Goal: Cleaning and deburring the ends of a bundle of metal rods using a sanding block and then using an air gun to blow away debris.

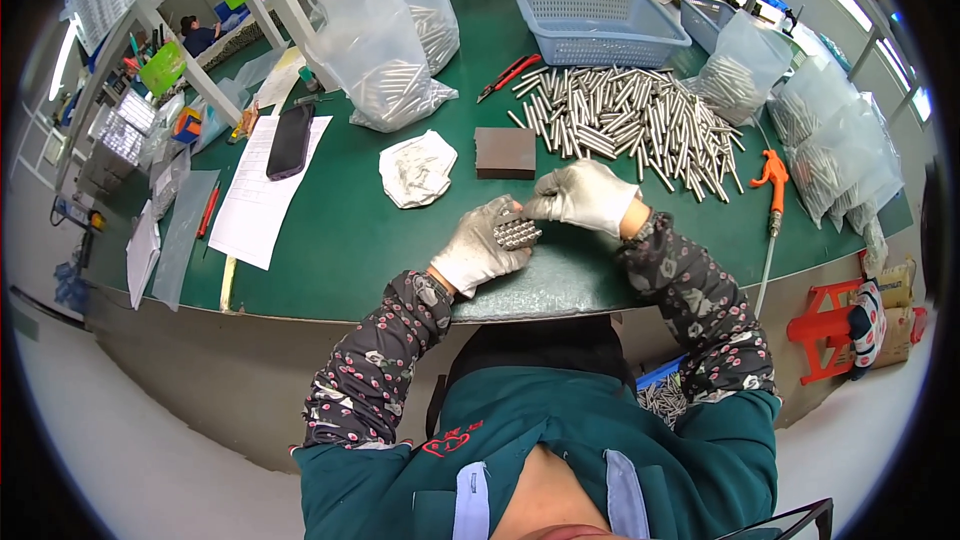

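My left hand, in a whitish work glove with grey-stained fingers, is closed around a bundle of short metal pins. Their round ends face up in tight rows. Close by on the right, my right hand, gloved the same way, has its fingertips pressed together at the bundle's upper edge. Whatever those fingertips pinch is hidden. Just beyond both hands lies a brown rectangular block. A wide heap of loose metal pins spreads over the green table behind my right hand.
Beyond the heap stands a blue plastic basket; red-handled pliers lie beside it. A crumpled white cloth, a phone on paper sheets and bags of pins are left. An orange air gun and more bags are right.
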`<state>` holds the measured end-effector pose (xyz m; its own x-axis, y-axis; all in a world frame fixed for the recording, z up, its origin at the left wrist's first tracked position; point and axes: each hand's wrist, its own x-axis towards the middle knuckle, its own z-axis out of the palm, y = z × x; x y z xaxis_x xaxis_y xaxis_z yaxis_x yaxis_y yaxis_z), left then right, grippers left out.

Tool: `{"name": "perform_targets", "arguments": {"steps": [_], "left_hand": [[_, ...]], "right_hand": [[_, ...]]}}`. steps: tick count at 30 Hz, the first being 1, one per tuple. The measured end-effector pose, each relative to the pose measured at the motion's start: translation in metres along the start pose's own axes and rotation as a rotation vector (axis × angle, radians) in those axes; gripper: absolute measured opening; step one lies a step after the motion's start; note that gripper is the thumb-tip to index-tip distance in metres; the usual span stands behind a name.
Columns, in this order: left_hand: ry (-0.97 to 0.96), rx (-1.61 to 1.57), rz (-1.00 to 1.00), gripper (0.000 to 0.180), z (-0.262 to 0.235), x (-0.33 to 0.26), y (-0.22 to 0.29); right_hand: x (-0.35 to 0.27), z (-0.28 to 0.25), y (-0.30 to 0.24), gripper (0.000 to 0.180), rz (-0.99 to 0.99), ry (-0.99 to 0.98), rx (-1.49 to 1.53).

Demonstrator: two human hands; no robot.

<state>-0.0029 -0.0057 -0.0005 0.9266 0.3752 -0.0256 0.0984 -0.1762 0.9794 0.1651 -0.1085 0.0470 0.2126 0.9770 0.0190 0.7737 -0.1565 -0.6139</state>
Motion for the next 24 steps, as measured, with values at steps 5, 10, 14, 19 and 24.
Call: {"name": "perform_targets", "arguments": {"steps": [5, 10, 14, 19, 24], "left_hand": [[-0.032, 0.14, 0.036, 0.038, 0.0, 0.002, 0.001], [-0.025, -0.025, -0.014, 0.033, 0.002, -0.001, 0.009], [-0.022, 0.015, 0.014, 0.033, 0.001, 0.001, 0.007], [-0.014, -0.123, -0.021, 0.032, 0.002, 0.001, 0.002], [-0.01, 0.042, 0.069, 0.03, 0.001, 0.004, -0.005]], "right_hand": [[-0.003, -0.025, 0.017, 0.036, 0.169, 0.021, -0.139], [-0.004, -0.01, 0.0, 0.048, 0.066, -0.033, -0.133], [-0.005, -0.036, 0.006, 0.049, 0.147, -0.025, -0.242], [0.001, -0.017, 0.001, 0.041, 0.048, -0.054, -0.139], [-0.003, -0.027, -0.012, 0.047, 0.092, -0.054, -0.208]]}}
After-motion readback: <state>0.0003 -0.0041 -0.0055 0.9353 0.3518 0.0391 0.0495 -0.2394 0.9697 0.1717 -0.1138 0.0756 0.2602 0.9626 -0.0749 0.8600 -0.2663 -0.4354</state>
